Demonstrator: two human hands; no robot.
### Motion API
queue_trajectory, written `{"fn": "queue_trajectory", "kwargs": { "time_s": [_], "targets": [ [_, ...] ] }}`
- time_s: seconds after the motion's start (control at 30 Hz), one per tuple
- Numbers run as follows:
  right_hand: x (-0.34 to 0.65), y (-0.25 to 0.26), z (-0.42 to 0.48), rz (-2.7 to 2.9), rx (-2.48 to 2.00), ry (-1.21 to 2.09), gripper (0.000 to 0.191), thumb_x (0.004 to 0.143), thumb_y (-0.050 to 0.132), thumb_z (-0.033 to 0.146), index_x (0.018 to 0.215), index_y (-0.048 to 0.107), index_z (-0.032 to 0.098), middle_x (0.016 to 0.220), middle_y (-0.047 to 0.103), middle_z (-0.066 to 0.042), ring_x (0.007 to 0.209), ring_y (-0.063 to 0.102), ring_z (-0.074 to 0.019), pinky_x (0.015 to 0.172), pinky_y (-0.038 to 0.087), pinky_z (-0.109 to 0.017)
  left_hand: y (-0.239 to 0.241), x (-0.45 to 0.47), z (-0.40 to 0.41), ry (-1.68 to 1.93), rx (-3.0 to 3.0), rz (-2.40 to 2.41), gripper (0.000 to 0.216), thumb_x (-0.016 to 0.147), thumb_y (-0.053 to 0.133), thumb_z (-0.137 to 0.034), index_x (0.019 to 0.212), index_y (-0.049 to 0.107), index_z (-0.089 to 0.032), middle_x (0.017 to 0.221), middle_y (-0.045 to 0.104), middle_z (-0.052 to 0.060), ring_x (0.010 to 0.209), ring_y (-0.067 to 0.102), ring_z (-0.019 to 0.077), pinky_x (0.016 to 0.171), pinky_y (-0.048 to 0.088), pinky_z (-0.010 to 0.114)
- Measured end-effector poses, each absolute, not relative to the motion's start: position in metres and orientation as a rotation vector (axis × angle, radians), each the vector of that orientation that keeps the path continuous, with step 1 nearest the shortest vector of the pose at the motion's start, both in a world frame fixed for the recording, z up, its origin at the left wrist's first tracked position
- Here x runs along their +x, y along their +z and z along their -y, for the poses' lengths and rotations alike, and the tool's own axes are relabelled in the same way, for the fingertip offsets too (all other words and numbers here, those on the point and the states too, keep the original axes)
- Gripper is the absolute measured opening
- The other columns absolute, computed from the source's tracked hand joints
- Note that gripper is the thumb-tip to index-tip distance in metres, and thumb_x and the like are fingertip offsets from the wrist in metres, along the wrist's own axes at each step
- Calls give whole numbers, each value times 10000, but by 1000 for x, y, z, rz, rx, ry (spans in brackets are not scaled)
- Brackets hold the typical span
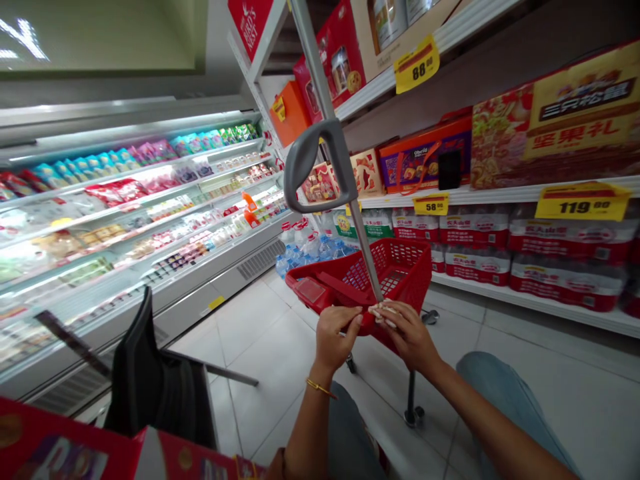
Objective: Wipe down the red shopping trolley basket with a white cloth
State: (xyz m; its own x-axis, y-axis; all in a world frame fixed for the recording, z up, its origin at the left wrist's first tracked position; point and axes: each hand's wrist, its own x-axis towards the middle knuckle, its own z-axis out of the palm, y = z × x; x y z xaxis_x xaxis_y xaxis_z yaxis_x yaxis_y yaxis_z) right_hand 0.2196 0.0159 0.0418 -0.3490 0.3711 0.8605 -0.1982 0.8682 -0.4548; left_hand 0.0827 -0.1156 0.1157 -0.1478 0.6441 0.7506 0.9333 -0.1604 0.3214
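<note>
A red plastic shopping cart [406, 257] with slotted basket walls stands in front of me, tilted in this view. My left hand [336, 339] is closed on the near corner of its rim, with the thumb pressed against the edge. Just beside it, my right hand [407, 333] is closed on a crumpled whitish cloth [385, 312], pressed to the same rim near the foot of the metal pole. The cart's grey handle [345, 163] sits higher up on this pole [369, 257]. Part of the cloth is hidden under my fingers.
Shelves with gift boxes [560, 127] and packs of bottled water [565, 273] run along the right. A lit chiller [150, 220] lines the left. A black chair [155, 380] stands at lower left, behind red boxes [125, 460]. Blue-capped bottles [310, 253] stand beyond the cart.
</note>
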Motion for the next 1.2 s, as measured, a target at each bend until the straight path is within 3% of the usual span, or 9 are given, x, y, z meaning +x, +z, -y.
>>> {"fn": "queue_trajectory", "kwargs": {
  "time_s": [0.17, 0.3, 0.43, 0.6, 0.7, 0.8, 0.87, 1.2],
  "targets": [
    [221, 42, -18, 1820, -184, 711, 319, 925, 603, 257, 1235, 643, 321, 1163, 694, -66, 1131, 631, -222, 967, 555, -431, 124, 98, 106, -1234, -1720, 1796, 367, 926, 565, -254, 1286, 611, -201, 1249, 683, 115, 1165, 639, 238, 1006, 520, 424],
    [221, 44, -19, 1745, -232, 847, 240, 926, 602, 296, 1150, 687, 289, 1144, 693, -77, 1097, 651, -219, 949, 566, -412, 142, 115, 88, -1545, -1752, 1866, 563, 967, 500, -310, 1503, 340, -239, 1546, 401, 96, 1430, 378, 237, 1184, 348, 438],
    [222, 60, -19, 1578, -297, 883, 198, 920, 606, 322, 1082, 709, 273, 1083, 706, -73, 1019, 676, -215, 910, 583, -397, 150, 122, 65, -1933, -1811, 1794, 657, 976, 456, -440, 1552, 186, -272, 1630, 213, 60, 1497, 193, 239, 1236, 229, 423],
    [217, 116, -28, 1424, -266, 753, 241, 935, 580, 319, 1156, 675, 305, 1186, 680, -65, 1141, 635, -234, 986, 546, -437, 142, 120, 49, -2317, -1932, 1550, 589, 1003, 262, -510, 1545, 208, -287, 1626, 233, 24, 1481, 251, 208, 1224, 270, 395],
    [202, 158, -35, 1459, -196, 663, 360, 959, 539, 340, 1317, 572, 339, 1438, 529, -46, 1336, 500, -252, 1118, 433, -492, 140, 120, 48, -2442, -1959, 1414, 607, 999, 200, -529, 1537, 251, -253, 1616, 263, 41, 1477, 265, 206, 1231, 252, 393],
    [180, 183, -42, 1545, -112, 606, 417, 980, 485, 379, 1397, 489, 360, 1532, 421, -1, 1445, 355, -252, 1178, 345, -524, 141, 123, 46, -2426, -1936, 1438, 676, 981, 119, -572, 1535, 257, -211, 1607, 284, 74, 1478, 265, 215, 1228, 255, 404],
    [167, 185, -45, 1600, -54, 596, 432, 993, 453, 378, 1424, 457, 357, 1521, 439, 5, 1466, 315, -236, 1194, 319, -521, 142, 123, 46, -2382, -1900, 1511, 719, 964, 79, -605, 1534, 262, -207, 1598, 306, 83, 1474, 277, 218, 1220, 272, 414],
    [163, 135, -42, 1610, -85, 701, 446, 1009, 418, 343, 1454, 422, 331, 1511, 460, -10, 1406, 424, -199, 1169, 393, -435, 140, 119, 49, -2146, -1854, 1739, 769, 929, -66, -609, 1558, 178, -239, 1610, 283, 40, 1476, 273, 193, 1197, 317, 366]
  ]
}}
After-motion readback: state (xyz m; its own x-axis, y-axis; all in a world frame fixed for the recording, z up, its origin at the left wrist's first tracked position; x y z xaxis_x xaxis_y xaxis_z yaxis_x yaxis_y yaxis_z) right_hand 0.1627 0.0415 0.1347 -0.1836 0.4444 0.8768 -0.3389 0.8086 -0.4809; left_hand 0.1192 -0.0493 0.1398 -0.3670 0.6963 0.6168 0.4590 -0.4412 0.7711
